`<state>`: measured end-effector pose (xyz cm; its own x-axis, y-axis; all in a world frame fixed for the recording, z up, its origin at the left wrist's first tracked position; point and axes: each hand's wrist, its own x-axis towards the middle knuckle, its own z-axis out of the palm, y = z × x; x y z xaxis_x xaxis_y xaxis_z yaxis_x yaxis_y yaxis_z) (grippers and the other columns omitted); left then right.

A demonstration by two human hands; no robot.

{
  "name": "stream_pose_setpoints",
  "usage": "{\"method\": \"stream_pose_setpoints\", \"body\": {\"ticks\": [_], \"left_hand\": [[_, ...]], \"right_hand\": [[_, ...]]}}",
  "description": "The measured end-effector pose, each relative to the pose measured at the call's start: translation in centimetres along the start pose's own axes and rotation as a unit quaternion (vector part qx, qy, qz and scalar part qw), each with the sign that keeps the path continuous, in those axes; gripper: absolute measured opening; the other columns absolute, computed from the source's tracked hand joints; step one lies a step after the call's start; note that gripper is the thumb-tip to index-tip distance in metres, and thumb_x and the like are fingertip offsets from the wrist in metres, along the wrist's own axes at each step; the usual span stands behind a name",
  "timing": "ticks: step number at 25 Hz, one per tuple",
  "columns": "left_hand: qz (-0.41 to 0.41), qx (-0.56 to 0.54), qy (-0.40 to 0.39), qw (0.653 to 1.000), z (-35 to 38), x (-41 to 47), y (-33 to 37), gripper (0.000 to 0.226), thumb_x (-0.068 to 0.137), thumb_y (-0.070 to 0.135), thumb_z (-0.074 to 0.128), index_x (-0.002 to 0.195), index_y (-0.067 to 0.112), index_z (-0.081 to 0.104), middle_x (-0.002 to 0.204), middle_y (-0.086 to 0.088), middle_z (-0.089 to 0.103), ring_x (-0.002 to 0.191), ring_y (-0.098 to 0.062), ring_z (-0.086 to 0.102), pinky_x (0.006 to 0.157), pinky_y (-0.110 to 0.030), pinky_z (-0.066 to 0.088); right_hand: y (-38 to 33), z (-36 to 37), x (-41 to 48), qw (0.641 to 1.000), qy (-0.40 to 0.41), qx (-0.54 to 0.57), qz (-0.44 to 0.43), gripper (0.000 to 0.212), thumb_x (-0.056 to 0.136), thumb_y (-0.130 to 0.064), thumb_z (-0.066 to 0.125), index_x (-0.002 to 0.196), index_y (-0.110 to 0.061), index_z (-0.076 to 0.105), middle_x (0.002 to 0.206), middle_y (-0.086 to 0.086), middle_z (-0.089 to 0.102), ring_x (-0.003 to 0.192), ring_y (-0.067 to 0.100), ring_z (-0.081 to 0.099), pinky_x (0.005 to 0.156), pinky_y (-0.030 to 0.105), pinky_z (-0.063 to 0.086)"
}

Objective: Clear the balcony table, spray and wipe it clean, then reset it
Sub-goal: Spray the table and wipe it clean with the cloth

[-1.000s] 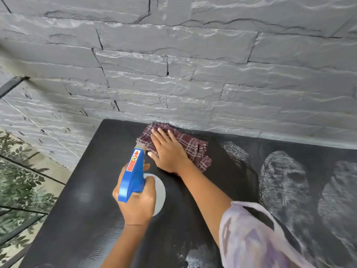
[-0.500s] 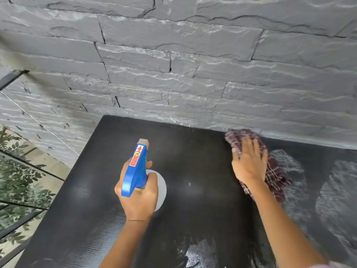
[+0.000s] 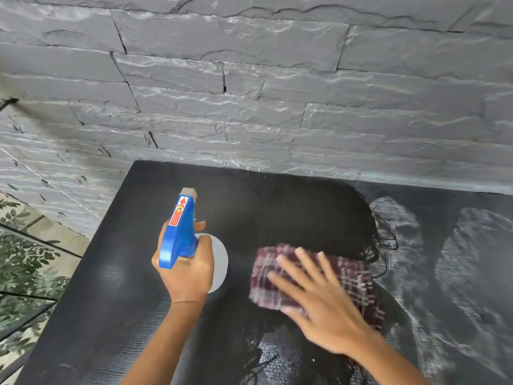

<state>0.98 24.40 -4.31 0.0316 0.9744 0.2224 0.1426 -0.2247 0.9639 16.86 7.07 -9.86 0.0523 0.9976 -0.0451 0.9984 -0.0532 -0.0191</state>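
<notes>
The right hand (image 3: 324, 309) lies flat on the checked cloth (image 3: 266, 276) with its fingers straight and spread, pressing it onto the black table (image 3: 116, 273). Hand and cloth are blurred. The cloth sits near the middle of the tabletop, just to the right of the spray bottle (image 3: 179, 232) and apart from it. Half a second ago the cloth was up at the far edge of the table, against the foot of the stone wall (image 3: 249, 93); it is now much nearer the person. A second ago it was further left, just beyond the bottle's nozzle.

The left hand (image 3: 188, 270) grips the neck of the spray bottle below its blue head, with the fingers curled round it and one fingertip showing in front by the trigger. The bottle is held above the table with the nozzle pointing away toward the wall, and its pale round body shows beneath the hand. This hand and the bottle are about where they were in both earlier views.

The table is dark and wet-looking from the left side to the cloth, with a curved edge to the wiped patch at its far right. Pale dusty streaks (image 3: 458, 259) remain on the right part of the table. Green leaves (image 3: 25, 262) show below the table's left edge.
</notes>
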Motion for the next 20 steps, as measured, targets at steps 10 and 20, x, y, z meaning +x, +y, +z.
{"method": "stream_pose_setpoints", "body": {"ticks": [10, 20], "left_hand": [[0.0, -0.009, 0.004, 1.0, 0.1, -0.1, 0.4, 0.051, 0.069, 0.035, 0.047, 0.1, -0.003, 0.06, 0.078, 0.036, 0.063, 0.081, 0.014, 0.058, 0.076, 0.001, 0.038], [0.003, -0.008, 0.015, 1.0, 0.1, -0.1, 0.3, 0.039, 0.071, 0.034, 0.048, 0.098, 0.008, 0.059, 0.082, 0.041, 0.061, 0.083, 0.011, 0.059, 0.085, -0.015, 0.043]], "right_hand": [[0.4, -1.3, 9.6, 0.992, -0.02, 0.039, 0.122, 0.055, 0.097, -0.055, 0.012, 0.148, -0.037, 0.008, 0.159, -0.004, 0.0, 0.144, 0.032, -0.012, 0.111, 0.065, -0.002], [11.3, -1.3, 6.2, 0.966, -0.007, 0.033, 0.255, 0.055, 0.095, -0.057, 0.008, 0.147, -0.041, 0.002, 0.159, -0.006, -0.002, 0.145, 0.027, -0.006, 0.113, 0.06, -0.002]]}}
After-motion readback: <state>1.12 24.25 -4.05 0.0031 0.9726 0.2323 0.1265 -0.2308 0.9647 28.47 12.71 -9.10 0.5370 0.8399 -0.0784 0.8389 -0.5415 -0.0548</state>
